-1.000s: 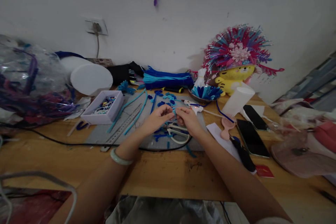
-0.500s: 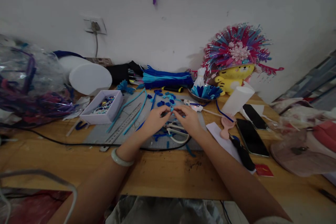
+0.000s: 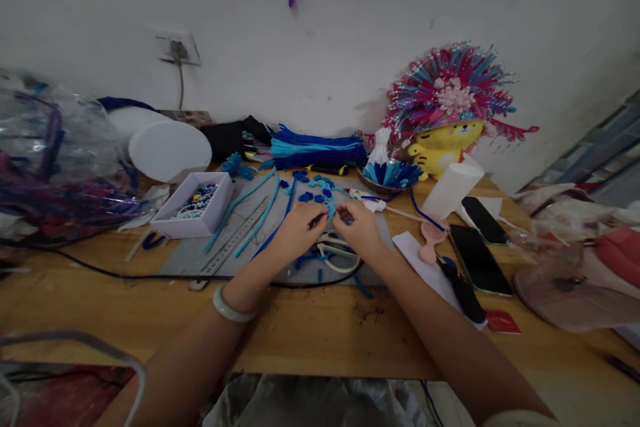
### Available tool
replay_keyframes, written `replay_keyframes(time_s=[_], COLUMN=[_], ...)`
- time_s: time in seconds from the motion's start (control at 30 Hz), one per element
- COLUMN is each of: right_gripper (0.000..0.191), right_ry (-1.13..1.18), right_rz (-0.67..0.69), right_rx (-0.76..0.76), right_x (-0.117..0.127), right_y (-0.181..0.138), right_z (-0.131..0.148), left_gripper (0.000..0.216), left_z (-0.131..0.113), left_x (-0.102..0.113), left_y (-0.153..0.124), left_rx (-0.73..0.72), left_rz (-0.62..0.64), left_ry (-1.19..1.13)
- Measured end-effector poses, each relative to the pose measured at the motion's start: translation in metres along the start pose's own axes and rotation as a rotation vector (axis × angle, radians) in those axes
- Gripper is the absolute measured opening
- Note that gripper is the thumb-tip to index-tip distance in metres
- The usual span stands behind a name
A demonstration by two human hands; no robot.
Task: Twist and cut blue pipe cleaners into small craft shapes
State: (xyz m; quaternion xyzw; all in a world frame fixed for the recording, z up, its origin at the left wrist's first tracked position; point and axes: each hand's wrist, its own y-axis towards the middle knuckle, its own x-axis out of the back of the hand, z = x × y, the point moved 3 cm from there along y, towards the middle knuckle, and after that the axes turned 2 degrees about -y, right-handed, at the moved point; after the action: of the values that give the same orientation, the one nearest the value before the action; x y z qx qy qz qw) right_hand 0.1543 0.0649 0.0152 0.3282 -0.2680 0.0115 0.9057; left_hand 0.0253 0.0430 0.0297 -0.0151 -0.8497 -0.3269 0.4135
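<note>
Over the grey mat [image 3: 200, 252], my left hand [image 3: 295, 230] and my right hand [image 3: 357, 228] meet fingertip to fingertip. Both pinch a small light-blue pipe-cleaner piece [image 3: 331, 211] between them. A dark blue pipe cleaner [image 3: 273, 235] trails down and left from under my left hand. White-handled scissors [image 3: 339, 253] lie on the mat just beneath my hands. Small blue bent pieces [image 3: 315, 188] are scattered on the mat beyond my fingers.
A white box of beads [image 3: 195, 203] and a ruler [image 3: 235, 243] sit left of my hands. Bundled blue pipe cleaners [image 3: 317, 149] lie at the wall. To the right stand a yellow plush with a feathered headdress [image 3: 447, 107], a white cup [image 3: 453, 190], and two phones [image 3: 480, 250]. A black cable [image 3: 125, 272] crosses the table.
My hands have edged slightly forward and closer together, working the light-blue piece. The view has dipped a little.
</note>
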Motion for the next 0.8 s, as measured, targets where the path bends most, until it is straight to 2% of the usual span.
replay_keyframes(time_s=[0.3, 0.53, 0.6, 0.73, 0.8], right_gripper=[0.011, 0.017, 0.017, 0.017, 0.015], right_ry=[-0.01, -0.091, -0.031, 0.192, 0.278], right_rz=[0.11, 0.109, 0.117, 0.212, 0.198], right_rx=[0.074, 0.143, 0.094, -0.119, -0.186], right_x=[0.0024, 0.0037, 0.0058, 0.0057, 0.0047], right_y=[-0.0004, 0.0008, 0.0022, 0.0034, 0.0036], right_z=[0.0071, 0.0071, 0.0058, 0.0025, 0.0021], left_gripper=[0.013, 0.015, 0.016, 0.016, 0.016], left_z=[-0.0035, -0.0015, -0.001, 0.0014, 0.0033], left_x=[0.0012, -0.002, -0.0009, 0.0042, 0.0064], left_y=[0.0008, -0.0004, -0.0005, 0.0003, 0.0009], left_rx=[0.061, -0.016, -0.036, -0.055, -0.049], left_rz=[0.038, 0.091, 0.104, 0.135, 0.138], left_ry=[0.038, -0.009, -0.043, -0.139, -0.172])
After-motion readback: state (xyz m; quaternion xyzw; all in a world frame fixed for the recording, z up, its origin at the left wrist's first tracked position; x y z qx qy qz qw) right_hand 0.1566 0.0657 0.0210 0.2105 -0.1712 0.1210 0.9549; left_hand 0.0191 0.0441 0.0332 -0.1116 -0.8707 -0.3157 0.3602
